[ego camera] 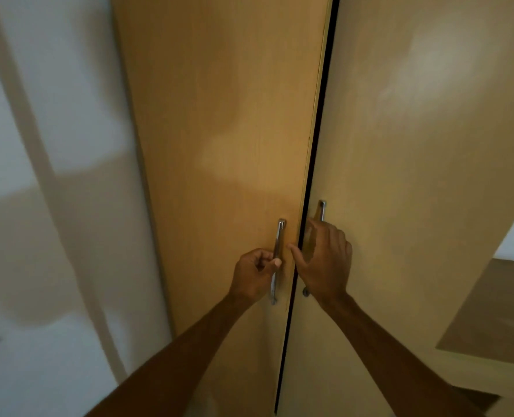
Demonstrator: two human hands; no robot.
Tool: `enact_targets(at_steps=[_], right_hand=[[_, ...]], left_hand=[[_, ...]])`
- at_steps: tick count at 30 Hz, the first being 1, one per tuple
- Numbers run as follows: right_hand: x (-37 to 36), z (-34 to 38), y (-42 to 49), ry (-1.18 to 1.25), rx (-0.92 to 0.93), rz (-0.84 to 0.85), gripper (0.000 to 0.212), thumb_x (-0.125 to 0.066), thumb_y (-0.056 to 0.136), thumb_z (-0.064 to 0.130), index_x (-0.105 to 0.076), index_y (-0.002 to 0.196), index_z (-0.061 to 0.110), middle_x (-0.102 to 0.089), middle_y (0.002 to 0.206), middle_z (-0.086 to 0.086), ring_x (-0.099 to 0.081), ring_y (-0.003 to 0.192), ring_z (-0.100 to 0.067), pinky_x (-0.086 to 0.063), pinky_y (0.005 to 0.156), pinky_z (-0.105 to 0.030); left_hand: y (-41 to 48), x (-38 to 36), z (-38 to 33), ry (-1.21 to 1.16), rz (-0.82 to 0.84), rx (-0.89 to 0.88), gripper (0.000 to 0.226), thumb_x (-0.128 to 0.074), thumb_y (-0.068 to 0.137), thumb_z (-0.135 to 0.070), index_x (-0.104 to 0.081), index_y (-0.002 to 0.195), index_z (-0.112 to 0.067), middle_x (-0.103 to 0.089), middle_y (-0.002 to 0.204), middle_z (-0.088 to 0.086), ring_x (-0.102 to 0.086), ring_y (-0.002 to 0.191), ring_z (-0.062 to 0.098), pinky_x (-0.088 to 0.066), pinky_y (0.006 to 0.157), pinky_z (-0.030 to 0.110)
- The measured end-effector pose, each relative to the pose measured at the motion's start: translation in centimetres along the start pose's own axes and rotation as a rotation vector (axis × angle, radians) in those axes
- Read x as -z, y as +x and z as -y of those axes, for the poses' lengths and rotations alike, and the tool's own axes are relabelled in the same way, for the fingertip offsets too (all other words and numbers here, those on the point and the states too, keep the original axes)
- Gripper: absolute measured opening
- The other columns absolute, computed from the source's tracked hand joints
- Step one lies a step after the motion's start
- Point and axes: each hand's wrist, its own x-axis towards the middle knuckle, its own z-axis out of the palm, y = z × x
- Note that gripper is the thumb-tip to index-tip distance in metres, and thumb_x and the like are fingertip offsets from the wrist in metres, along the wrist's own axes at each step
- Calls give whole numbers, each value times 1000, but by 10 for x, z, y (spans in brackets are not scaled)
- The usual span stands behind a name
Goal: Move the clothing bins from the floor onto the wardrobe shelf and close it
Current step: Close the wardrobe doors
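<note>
Snugly, door handles [280, 233] inside curled fingers [259, 254]

A home: wooden wardrobe doors [219, 115], metal handles [278, 236], plain white wall [54, 85].

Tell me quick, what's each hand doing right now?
Left hand: grips the left door handle.
Right hand: over the right door handle; grip cannot be told.

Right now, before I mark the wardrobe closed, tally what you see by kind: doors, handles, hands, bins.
Doors: 2, left door and right door
Handles: 2, left handle and right handle
Hands: 2, left hand gripping the left handle, right hand over the right handle
Bins: 0 in view
Total: 6
</note>
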Motion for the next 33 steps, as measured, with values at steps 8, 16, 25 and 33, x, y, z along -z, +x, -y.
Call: enact_targets(at_steps=[8, 16, 25, 33], right_hand=[[-31, -38, 44, -325, 97, 48, 79, -60, 81, 55, -24, 148, 33, -32, 151, -15, -30, 138, -35, -31, 104, -59], [-64, -66, 74, -416, 132, 54, 86, -57, 80, 59, -13, 151, 35, -16, 155, -18, -20, 140, -39, -27, 101, -67], [-79, -73, 76, -430, 153, 2, 81, -50, 84, 61, -11, 151, 35, -11, 154, -18, -17, 140, -40, -26, 99, -71], [-72, -73, 73, -449, 168, 89, 87, -53, 82, 60, -8, 152, 33, -11, 158, -20, -14, 142, -42, -24, 102, -72]], left_hand=[[60, -32, 13, -24, 23, 27, 16, -67, 88, -13, -61, 78, -23, -62, 71, 0, -57, 65, 16, -50, 64, 36], [99, -57, 21, -31, -47, 23, 13, -68, 88, -17, -62, 81, -25, -62, 70, -4, -58, 64, 13, -52, 64, 37], [112, -56, 26, 1, -21, -19, 15, -67, 87, -13, -61, 78, -23, -63, 75, 8, -58, 65, 16, -53, 63, 38], [102, -55, 21, 31, -24, -51, 3, -66, 89, -13, -66, 89, -16, -65, 80, 0, -61, 71, 12, -52, 67, 27]])
